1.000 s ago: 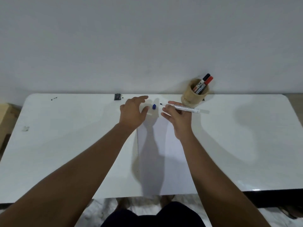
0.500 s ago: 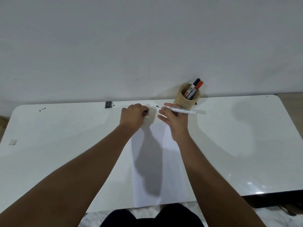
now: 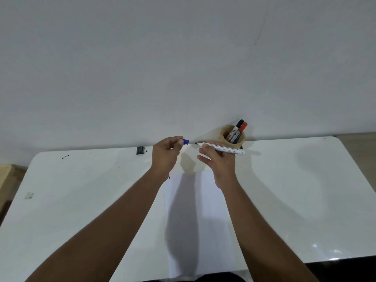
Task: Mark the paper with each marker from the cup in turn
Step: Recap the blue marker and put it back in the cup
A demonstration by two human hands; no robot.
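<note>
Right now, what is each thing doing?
White marker: uncapped, held level in right hand.
Blue cap: off, pinched in left hand.
Cup: upright, holding two capped markers.
Paper: flat on table.

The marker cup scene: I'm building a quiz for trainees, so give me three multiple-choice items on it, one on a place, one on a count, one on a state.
1. Where does the cup stand?
A. at the table's far edge, by the wall
B. on the paper
C. on the floor

2. How many markers are in the cup?
A. none
B. two
C. five

3. What state is the white marker in the right hand?
A. capped
B. uncapped, tip bare
C. lying on the table

Answers:
1 A: it stands beyond the paper, at the table's far edge.
2 B: one black cap and one red cap stick out.
3 B: the left hand holds the blue cap apart from the bare tip.
</note>
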